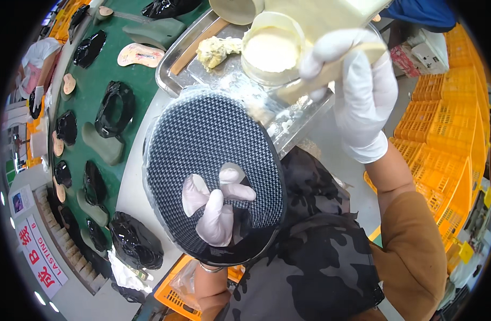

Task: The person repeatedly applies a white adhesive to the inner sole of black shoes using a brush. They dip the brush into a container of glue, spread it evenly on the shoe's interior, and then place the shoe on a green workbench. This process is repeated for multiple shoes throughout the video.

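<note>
My left hand (215, 219), in a white glove, grips a black oval piece with checked woven fabric (213, 128), which looks like a shoe upper. Several gloved fingers show through its opening; the rest of the hand is behind it. A whitish film runs along its upper rim. To the upper right, my gloved right hand (360, 91) closes round a flat pale wooden stick tool (331, 72). The tool's blurred lower end points down-left toward the piece's upper right edge; whether they touch, I cannot tell. Behind is a tub of cream-coloured paste (272, 51).
The tub stands in a metal tray (168, 64) with a yellowish lump (216, 52). Left, a green belt (141, 91) carries black shoe uppers (116, 107) and pale insoles (140, 55). Yellow crates (435, 128) are stacked right. Another person (39, 61) works far left.
</note>
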Action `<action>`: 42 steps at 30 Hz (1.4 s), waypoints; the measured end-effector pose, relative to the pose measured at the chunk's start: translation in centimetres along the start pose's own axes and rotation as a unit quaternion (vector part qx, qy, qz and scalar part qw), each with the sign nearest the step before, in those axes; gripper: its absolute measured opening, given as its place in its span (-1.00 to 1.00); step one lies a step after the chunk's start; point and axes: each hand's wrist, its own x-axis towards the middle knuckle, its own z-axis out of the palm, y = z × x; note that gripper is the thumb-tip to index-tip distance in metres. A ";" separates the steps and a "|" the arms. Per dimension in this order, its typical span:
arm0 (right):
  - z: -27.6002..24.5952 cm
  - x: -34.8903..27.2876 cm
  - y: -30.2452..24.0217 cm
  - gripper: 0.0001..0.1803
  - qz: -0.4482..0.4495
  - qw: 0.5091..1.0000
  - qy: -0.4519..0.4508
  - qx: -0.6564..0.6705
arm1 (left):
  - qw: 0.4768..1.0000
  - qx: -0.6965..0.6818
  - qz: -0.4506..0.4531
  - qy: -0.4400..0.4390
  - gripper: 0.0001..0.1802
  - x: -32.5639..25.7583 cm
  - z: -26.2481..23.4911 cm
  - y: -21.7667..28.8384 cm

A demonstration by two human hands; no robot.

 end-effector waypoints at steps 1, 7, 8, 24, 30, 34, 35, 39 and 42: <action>0.9 0.8 -0.2 -0.72 -0.010 0.999 0.039 0.010 | 1.000 0.011 0.002 -0.009 -0.45 0.1 0.0 -0.3; 1.9 2.4 0.8 -0.74 0.002 0.996 0.077 -0.046 | 0.997 0.028 0.057 -0.041 -0.40 0.6 1.2 -0.4; 1.5 2.0 0.9 -0.74 0.012 0.997 0.068 -0.031 | 0.996 0.041 0.067 -0.038 -0.40 1.0 1.1 -0.4; -0.6 1.2 -0.7 -0.82 0.016 0.997 -0.050 -0.055 | 0.930 -0.355 -0.015 0.098 -0.45 3.5 1.4 -0.8; -0.9 1.8 -1.4 -0.74 -0.047 0.998 -0.030 -0.035 | 0.932 -0.358 -0.014 0.054 -0.48 4.9 1.5 -1.0; -1.0 1.8 -0.4 -0.68 -0.045 0.995 -0.076 -0.056 | 0.990 -0.065 0.114 -0.057 -0.52 6.6 3.0 -0.6; -1.2 1.7 -0.5 -0.67 -0.040 0.991 -0.094 -0.081 | 0.904 0.354 0.234 -0.044 -0.52 7.1 3.2 -0.6; -1.4 1.8 -1.9 -0.66 -0.005 0.993 -0.095 -0.064 | 0.444 0.773 0.441 0.101 -0.56 8.3 4.6 0.2; -1.5 1.8 -1.8 -0.65 -0.026 0.994 -0.088 -0.060 | 0.313 0.796 0.498 0.143 -0.58 9.3 5.9 0.1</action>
